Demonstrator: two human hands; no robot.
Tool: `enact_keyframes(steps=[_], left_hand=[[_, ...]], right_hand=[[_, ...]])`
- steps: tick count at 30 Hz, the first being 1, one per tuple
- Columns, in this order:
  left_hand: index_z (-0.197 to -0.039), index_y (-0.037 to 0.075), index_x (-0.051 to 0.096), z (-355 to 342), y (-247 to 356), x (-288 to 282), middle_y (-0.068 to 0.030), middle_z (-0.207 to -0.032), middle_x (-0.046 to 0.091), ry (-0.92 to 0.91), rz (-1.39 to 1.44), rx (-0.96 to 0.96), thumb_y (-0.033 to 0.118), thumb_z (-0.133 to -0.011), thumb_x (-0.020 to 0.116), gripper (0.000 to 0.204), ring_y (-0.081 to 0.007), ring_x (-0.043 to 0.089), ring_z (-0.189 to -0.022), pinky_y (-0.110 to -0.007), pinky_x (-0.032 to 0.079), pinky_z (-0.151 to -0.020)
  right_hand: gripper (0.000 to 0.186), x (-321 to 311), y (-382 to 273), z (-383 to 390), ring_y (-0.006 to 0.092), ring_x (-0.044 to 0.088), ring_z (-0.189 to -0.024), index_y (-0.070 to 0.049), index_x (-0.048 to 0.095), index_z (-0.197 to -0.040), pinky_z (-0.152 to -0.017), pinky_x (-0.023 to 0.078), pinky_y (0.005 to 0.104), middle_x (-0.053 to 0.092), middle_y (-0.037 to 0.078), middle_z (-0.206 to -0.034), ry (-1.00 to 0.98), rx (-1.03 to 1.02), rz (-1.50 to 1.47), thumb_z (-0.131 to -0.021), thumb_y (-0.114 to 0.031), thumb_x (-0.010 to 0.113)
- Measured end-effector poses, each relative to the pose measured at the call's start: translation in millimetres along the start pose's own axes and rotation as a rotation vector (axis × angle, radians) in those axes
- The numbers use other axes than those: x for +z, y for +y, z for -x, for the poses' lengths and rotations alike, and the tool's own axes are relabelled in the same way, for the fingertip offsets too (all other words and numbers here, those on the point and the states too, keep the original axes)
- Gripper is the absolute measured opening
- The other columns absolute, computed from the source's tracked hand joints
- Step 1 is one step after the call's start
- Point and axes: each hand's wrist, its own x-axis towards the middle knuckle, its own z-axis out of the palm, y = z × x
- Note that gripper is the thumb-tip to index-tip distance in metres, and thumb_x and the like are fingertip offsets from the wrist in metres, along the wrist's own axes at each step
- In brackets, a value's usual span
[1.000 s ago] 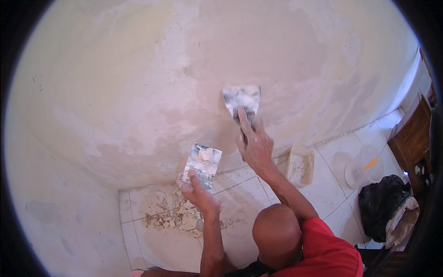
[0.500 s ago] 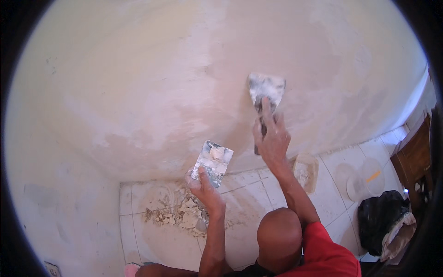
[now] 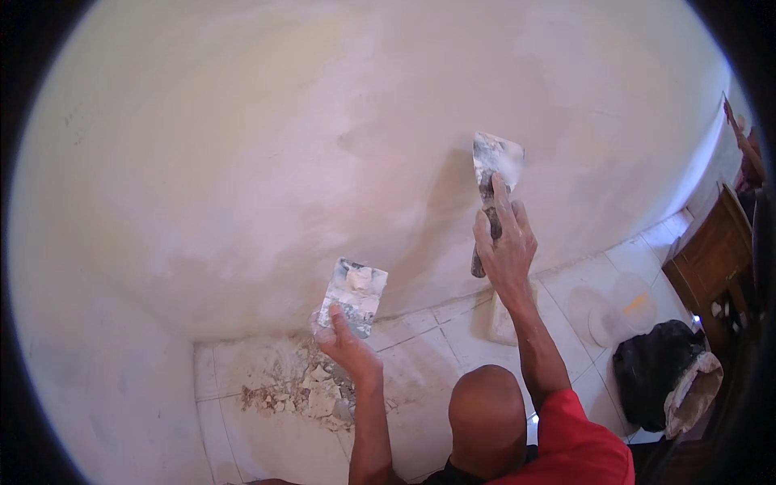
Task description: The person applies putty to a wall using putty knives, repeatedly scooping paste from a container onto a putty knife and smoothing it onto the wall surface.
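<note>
My right hand (image 3: 511,249) is closed round the dark handle of a putty knife (image 3: 499,153), its index finger stretched along toward the blade. The wide, putty-smeared blade lies at the patched wall (image 3: 388,121); whether it touches cannot be made out. Lower and to the left, my left hand (image 3: 347,349) grips a flat metal plate (image 3: 353,297), thumb on top. A lump of pale putty (image 3: 358,279) rests on that plate. The wall carries pinkish and whitish patches of filler.
Broken plaster rubble (image 3: 319,396) lies on the tiled floor (image 3: 420,356) by the wall's foot. A pale tray (image 3: 503,322) sits partly behind my right forearm. At right are a clear round container (image 3: 606,323), a black plastic bag (image 3: 655,376) and wooden furniture (image 3: 715,255).
My right hand and the putty knife have moved right across the wall. The left hand with its plate has shifted slightly left and down. The whole view has turned a little.
</note>
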Motion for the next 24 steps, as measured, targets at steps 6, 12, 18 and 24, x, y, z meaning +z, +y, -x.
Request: enact_keyframes(steps=[6,12,18,24], left_hand=[[-0.121,-0.005,0.050,-6,-14,-6,-0.0129,-0.115,0.059,0.020,0.018,0.010,0.015,-0.099,0.055,0.031,-0.0199,0.059,-0.104,-0.034,0.048,-0.092],[-0.122,-0.005,0.049,-10,-14,-6,-0.0135,-0.115,0.059,0.002,0.027,-0.018,0.016,-0.099,0.056,0.032,-0.0204,0.059,-0.104,-0.035,0.048,-0.092],[-0.119,-0.007,0.048,-12,-14,-9,-0.0136,-0.111,0.058,-0.020,-0.049,0.016,0.015,-0.099,0.053,0.029,-0.0198,0.059,-0.100,-0.034,0.050,-0.088],[-0.117,-0.006,0.049,-11,-24,-13,-0.0137,-0.112,0.058,0.004,-0.007,-0.037,0.015,-0.100,0.053,0.028,-0.0196,0.059,-0.101,-0.034,0.050,-0.089]], right_hand=[[0.067,15,-5,-24,0.0232,0.056,-0.063,-0.018,0.048,-0.145,-0.054,0.048,0.0376,0.053,0.008,-0.083,0.056,-0.016,0.002,-0.082,-0.010,0.067],[0.065,53,23,-2,0.0275,0.059,-0.066,-0.015,0.046,-0.146,-0.055,0.050,0.0392,0.053,0.012,-0.088,-0.053,-0.095,0.239,-0.085,-0.012,0.067],[0.061,21,33,47,0.0312,0.061,-0.071,-0.011,0.045,-0.146,-0.060,0.051,0.0417,0.056,0.016,-0.088,-0.095,0.057,-0.008,-0.088,-0.010,0.062],[0.064,26,4,-39,0.0348,0.063,-0.081,-0.012,0.043,-0.147,-0.073,0.052,0.0446,0.058,0.019,-0.093,0.040,0.238,-0.122,-0.087,-0.015,0.062]])
